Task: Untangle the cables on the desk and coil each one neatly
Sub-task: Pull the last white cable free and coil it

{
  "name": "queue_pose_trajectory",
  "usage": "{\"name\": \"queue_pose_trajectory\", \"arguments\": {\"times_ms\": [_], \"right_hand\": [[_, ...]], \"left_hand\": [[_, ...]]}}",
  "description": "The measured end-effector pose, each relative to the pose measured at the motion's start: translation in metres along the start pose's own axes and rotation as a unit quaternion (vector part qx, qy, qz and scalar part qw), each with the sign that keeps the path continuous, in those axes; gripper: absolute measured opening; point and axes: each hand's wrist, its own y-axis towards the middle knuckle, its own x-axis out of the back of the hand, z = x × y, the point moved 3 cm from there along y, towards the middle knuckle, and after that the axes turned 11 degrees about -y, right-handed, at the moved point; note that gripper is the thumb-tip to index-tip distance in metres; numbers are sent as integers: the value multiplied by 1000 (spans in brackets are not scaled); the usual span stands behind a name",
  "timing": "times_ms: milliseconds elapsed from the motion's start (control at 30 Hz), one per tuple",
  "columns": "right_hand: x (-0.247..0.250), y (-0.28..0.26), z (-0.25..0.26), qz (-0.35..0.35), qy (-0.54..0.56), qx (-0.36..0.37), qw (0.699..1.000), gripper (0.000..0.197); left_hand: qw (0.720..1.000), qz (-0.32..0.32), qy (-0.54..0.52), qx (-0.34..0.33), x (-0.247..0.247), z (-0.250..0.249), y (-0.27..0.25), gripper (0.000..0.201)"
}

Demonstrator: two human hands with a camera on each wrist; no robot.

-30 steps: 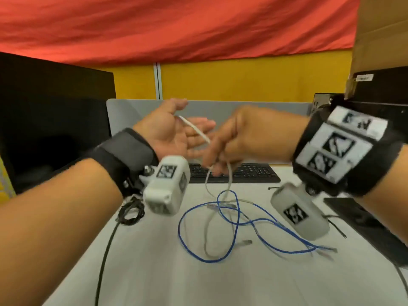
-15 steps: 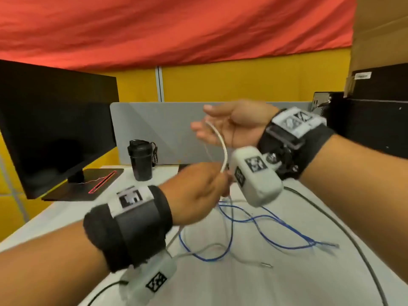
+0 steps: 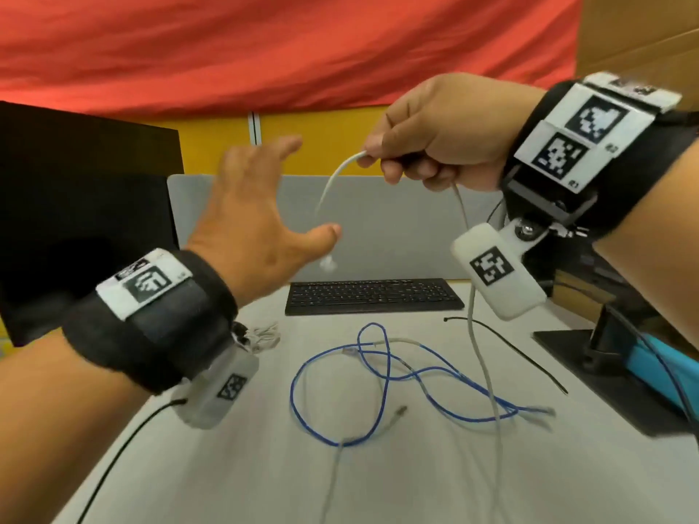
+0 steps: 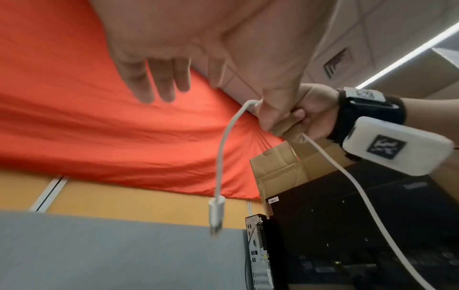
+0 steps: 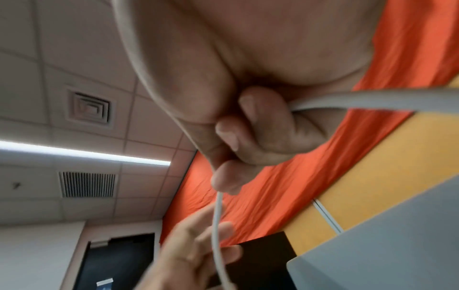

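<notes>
Holding the white cable (image 3: 329, 183) up in my right hand (image 3: 435, 138), I have the fingers curled tight round it near its end, so a short tail arcs out of the fist and its plug (image 4: 215, 213) dangles free in the air. My left hand (image 3: 249, 221) is spread wide with nothing in it, thumb close beside that hanging plug but, as far as I can tell, not touching it. To start the coil well I would catch the tail close to the plug with the left, form the first loop against the right fist, and keep each turn the same size without twisting the cord.

Below my right grip the long run of the cable drops to the worktop (image 3: 227, 467) and crosses the blue cable (image 3: 302, 406), which lies in loose loops with a thin grey cable (image 3: 420, 380) threaded among them. I judge I should draw the white one up slowly, so it slides off the blue loops and does not drag them along. Beyond those lies the keyboard (image 3: 370, 296).
</notes>
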Motion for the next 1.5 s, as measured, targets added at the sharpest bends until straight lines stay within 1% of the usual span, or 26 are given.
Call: {"name": "queue_pose_trajectory", "arguments": {"times_ms": [33,67,100,167,233,300,367,433,467,533,600,667,733,800,833,900,1000,1067,1133,1167,1200,1233,1267,1367,1433,1500], "right_hand": [[-3,-1,-1,9,28,14,999,15],[-4,-2,-4,10,52,20,998,16],[-3,-1,-8,3,68,14,998,17],[3,0,-23,-31,64,-23,997,19],[6,-2,-43,-49,27,-68,996,20],[-4,-8,-57,-11,-24,-85,996,16],[-28,-16,-59,57,-68,-58,994,25],[-59,-19,-53,114,-21,-10,993,35],[-73,-19,-51,120,31,13,992,29],[-88,-16,-49,72,125,36,989,11],[-89,-10,-52,-1,161,20,987,10],[-88,-6,-55,-62,152,14,986,10],[-98,-6,-59,-88,162,12,983,11],[-118,-13,-64,-95,185,2,978,13],[-130,-18,-66,-98,174,2,980,13],[-152,-32,-67,-92,79,31,992,15],[-174,-48,-60,-14,-105,78,991,30],[-173,-55,-51,32,-167,96,981,36],[-158,-58,-39,44,-192,109,974,32],[-148,-56,-34,40,-187,108,976,28],[-136,-54,-29,32,-184,106,977,23],[-124,-50,-25,19,-186,105,977,19],[-114,-45,-23,3,-184,102,978,16],[-98,-33,-29,-80,-120,86,986,13],[-107,-31,-41,-115,-38,42,992,14],[-131,-38,-51,-95,23,-2,995,16]], "left_hand": [[998,63,1,12,-3,-1,4,61],[991,118,-49,38,-8,-1,4,42],[975,152,-144,78,-12,1,2,26],[911,170,-335,171,-15,10,-7,24],[857,170,-436,215,-13,18,-17,24],[831,184,-467,241,-13,24,-24,25],[820,213,-455,276,-18,23,-29,30],[789,240,-468,318,-25,17,-32,33],[768,246,-490,332,-28,14,-33,34],[734,239,-539,338,-31,10,-36,35],[735,221,-555,320,-33,13,-42,33],[738,227,-561,298,-34,13,-50,31],[714,233,-602,271,-33,10,-54,28],[684,186,-659,251,-28,8,-50,21],[679,143,-677,247,-27,10,-47,19],[699,76,-670,239,-28,16,-44,18],[791,54,-565,230,-40,27,-49,25],[865,74,-451,207,-44,33,-56,25],[938,130,-290,138,-45,38,-65,26],[952,162,-235,113,-46,38,-70,28],[949,185,-229,114,-47,37,-75,28],[931,198,-272,140,-48,37,-80,27],[900,202,-342,181,-49,36,-84,27],[768,174,-547,285,-50,30,-96,31],[686,161,-644,297,-48,24,-98,30],[615,164,-716,285,-43,16,-96,25]]}}
